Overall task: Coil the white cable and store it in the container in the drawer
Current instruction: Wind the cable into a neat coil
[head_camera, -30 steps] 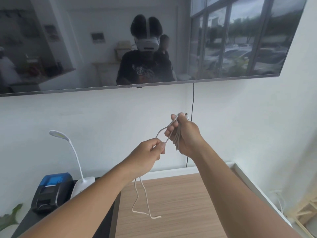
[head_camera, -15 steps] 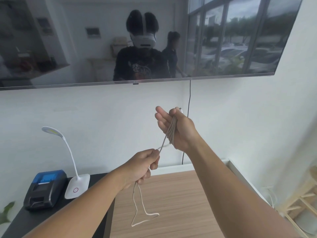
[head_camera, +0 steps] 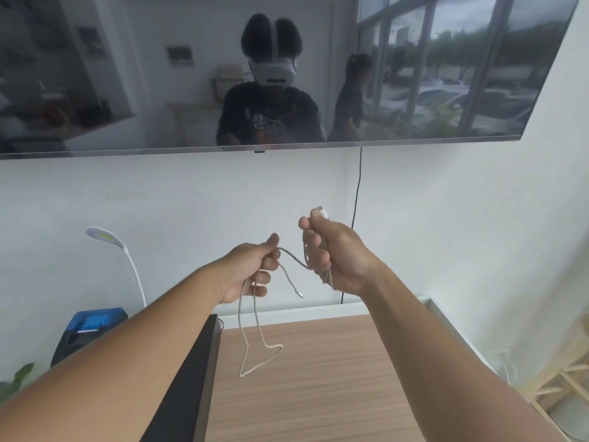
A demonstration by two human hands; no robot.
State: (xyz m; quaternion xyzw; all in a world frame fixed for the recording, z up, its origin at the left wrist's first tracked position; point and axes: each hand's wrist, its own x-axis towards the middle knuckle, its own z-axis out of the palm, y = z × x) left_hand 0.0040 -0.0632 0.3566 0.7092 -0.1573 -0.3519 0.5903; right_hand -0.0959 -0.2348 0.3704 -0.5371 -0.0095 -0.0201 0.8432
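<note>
The white cable [head_camera: 255,333] is held in the air in front of the wall. My right hand [head_camera: 334,253] is closed around several wound loops of it, with a white plug sticking out above the thumb. My left hand [head_camera: 251,272] pinches the strand a short way to the left. From the left hand a long loop hangs down to just above the wooden top, and a short free end with a small plug dangles between the hands. No drawer or container is in view.
A wooden cabinet top [head_camera: 318,378] lies below the hands, with a black table [head_camera: 191,378] at its left. A white desk lamp [head_camera: 124,256] and a blue-and-black printer [head_camera: 86,333] stand at the left. A large dark screen [head_camera: 255,74] hangs above; a black cord [head_camera: 357,199] runs down the wall.
My left hand has risen and come closer to my right hand, drawing up the hanging loop. My right hand's fingers have closed over the loops.
</note>
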